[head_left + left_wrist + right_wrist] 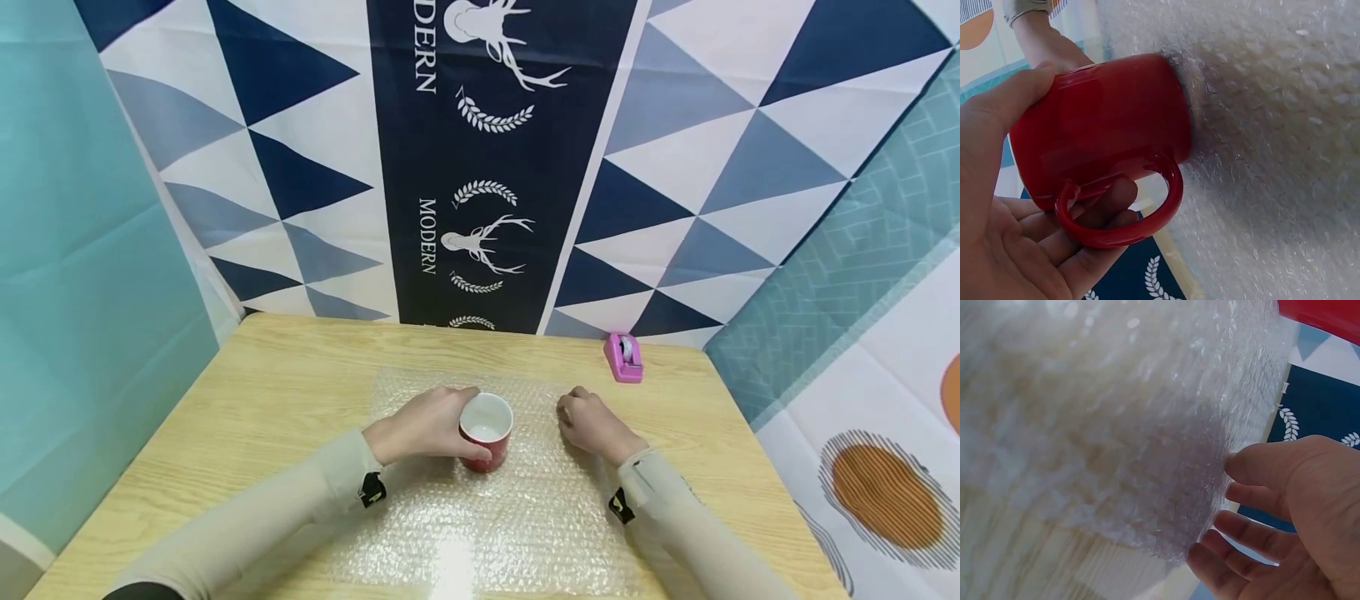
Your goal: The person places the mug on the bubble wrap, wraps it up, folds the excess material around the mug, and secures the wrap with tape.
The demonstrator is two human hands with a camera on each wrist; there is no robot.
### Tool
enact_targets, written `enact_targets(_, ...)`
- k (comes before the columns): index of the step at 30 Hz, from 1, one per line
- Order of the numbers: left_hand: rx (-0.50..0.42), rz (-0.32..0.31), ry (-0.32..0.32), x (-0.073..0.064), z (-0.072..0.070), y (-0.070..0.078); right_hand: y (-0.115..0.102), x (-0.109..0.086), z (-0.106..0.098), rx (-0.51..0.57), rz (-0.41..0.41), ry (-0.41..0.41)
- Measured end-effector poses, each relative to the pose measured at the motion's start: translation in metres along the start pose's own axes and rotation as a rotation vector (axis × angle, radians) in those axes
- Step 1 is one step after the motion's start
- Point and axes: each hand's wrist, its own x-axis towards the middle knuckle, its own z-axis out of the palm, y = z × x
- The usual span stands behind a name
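Observation:
A red mug [486, 429] with a white inside stands upright on a sheet of bubble wrap [525, 517]. My left hand [431, 425] grips it from the left side. In the left wrist view the thumb lies along one side of the mug [1107, 119], and the fingers reach round the other side near its looped handle [1125, 234]. To the right, my right hand [596, 425] rests at the wrap's right part. Its fingertips [1207, 559] touch the bubble wrap [1116, 437] in the right wrist view, loosely bent and slightly spread.
A pink tape dispenser [624, 358] sits at the back right of the light wooden table [292, 367]. Behind the table hangs a patterned cloth [480, 167] with triangles and deer heads. More cloth sheets [97, 275] border the left and right sides.

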Motion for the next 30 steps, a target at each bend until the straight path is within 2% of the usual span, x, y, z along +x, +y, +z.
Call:
enact_targets(21, -0.001, 0.046, -0.004, 0.0025, -0.0008, -0.0002, 0.0038, 0.0043, 0.0016, 0.026, -0.026, 0.000)
enact_targets(30, 0.031, 0.023, -0.020, 0.0041, -0.0019, 0.0004, 0.0013, 0.0061, -0.0043, 0.036, 0.021, -0.063)
